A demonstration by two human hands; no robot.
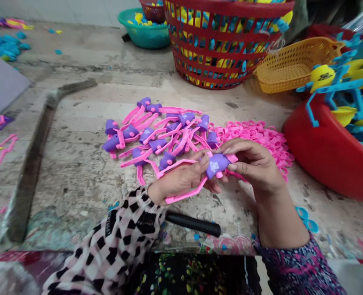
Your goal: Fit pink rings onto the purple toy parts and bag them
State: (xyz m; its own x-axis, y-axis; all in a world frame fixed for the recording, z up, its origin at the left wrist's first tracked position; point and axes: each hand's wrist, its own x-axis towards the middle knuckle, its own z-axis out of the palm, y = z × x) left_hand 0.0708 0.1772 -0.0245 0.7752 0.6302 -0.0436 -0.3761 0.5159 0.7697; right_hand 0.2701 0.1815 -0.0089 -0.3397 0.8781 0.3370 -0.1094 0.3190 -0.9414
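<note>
Between my hands is a purple plastic cup-shaped toy part [218, 164] with a pale print and two long pink arms. My left hand [189, 176] is closed on it from the left, thumb on the purple body, the pink arms running back along my wrist. At its right end, my right hand [251, 164] pinches a pink piece [231, 158] against the purple body; whether that piece is fully seated I cannot tell. Just beyond lies a pile of similar purple-and-pink parts [158, 144]. Right of it, partly behind my right hand, is a heap of small pink rings [255, 133].
A red basket [212, 76] of yellow and blue parts stands at the back, beside a green bowl [147, 37] and a yellow basket [291, 65]. On the right sits a red tub [328, 164]. A black handle [193, 223] lies near the front edge; a bent bar [35, 164] is at left.
</note>
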